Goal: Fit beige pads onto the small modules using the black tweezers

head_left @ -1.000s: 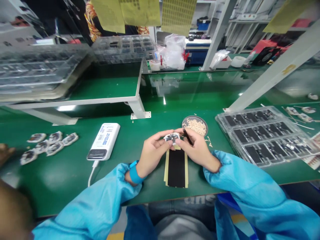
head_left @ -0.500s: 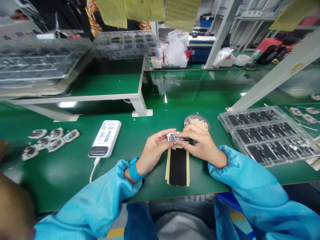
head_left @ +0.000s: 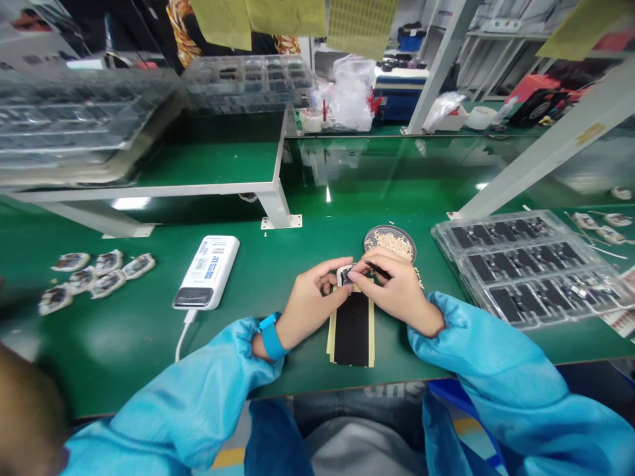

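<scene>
My left hand [head_left: 315, 291] is closed round a small white-edged electronic part [head_left: 344, 275], pinched between thumb and fingers. My right hand [head_left: 391, 284] has a slim black tool [head_left: 378, 270] lying across its fingers; its exact kind is too small to tell. The right thumb and fingertip press together at the part's right edge, and what they grip there is hidden. Just below both hands lies a black rectangular sheet [head_left: 352, 330] edged with yellow strips. Behind the right hand stands a round dish [head_left: 415, 246] of small beige pieces.
A white power bank [head_left: 206, 272] with a cable lies left of my hands. Several similar white-edged parts [head_left: 106, 284] sit farther left, near another person's blurred head [head_left: 24, 410]. Clear trays [head_left: 489, 291] of dark parts lie right. A raised shelf [head_left: 213, 190] and slanting post [head_left: 536, 145] stand behind.
The part has turned in my left fingers. My right hand has shifted slightly left, and the black tool has swung from pointing at the part to lying back across the fingers.
</scene>
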`<state>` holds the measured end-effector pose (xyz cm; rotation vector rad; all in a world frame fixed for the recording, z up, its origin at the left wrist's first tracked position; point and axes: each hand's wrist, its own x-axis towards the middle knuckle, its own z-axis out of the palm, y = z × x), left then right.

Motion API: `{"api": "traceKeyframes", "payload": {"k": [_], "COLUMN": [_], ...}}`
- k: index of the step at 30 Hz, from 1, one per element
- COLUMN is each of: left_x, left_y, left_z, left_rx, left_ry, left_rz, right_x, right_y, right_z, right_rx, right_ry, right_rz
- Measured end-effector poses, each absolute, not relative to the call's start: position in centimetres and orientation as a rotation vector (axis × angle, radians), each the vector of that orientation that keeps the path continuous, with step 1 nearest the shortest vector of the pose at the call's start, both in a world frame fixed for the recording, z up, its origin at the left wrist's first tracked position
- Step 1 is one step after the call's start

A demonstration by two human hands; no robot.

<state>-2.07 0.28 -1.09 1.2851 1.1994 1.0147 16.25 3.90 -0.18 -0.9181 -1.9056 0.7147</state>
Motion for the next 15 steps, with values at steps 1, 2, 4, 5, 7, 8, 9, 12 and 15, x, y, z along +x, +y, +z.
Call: {"api": "traceKeyframes", "payload": {"k": [1,2,4,5,7,8,9,12,15], "left_x": [-2.06,-2.07,-2.12,-2.17,-2.26,-2.30,-2.32,-2.32,-2.31], "left_y": [0.26,0.25,0.25,0.27,0.30,0.32,0.33,0.35,0.38], "left_z": [-1.08,-1.10,-1.21,-1.28,-1.40,-1.42,-1.43,-1.34,-1.35], "left_rx": [1.289,1.287,1.262,1.250,1.239,1.241,1.248,1.264,1.268], "left_ry": [1.197,1.183,1.143,1.125,1.104,1.103,1.105,1.123,1.148], "left_rz": [1.012,1.016,1.026,1.027,1.022,1.020,1.022,1.030,1.021], "right_x": [16.31,16.38,16.53,16.62,16.78,16.84,16.89,16.89,16.86], "right_y": [3.93,3.96,4.03,4.07,4.19,4.26,4.34,4.54,4.64], "right_z": [-0.21,-0.23,-0.18,-0.13,0.01,0.07,0.10,0.09,0.06], "right_rx": [-0.889,-0.864,-0.821,-0.806,-0.790,-0.786,-0.783,-0.752,-0.716], "right_ry": [-1.922,-1.935,-1.948,-1.947,-1.938,-1.931,-1.924,-1.927,-1.944], "right_rz": [0.700,0.692,0.681,0.675,0.665,0.661,0.658,0.646,0.627]}}
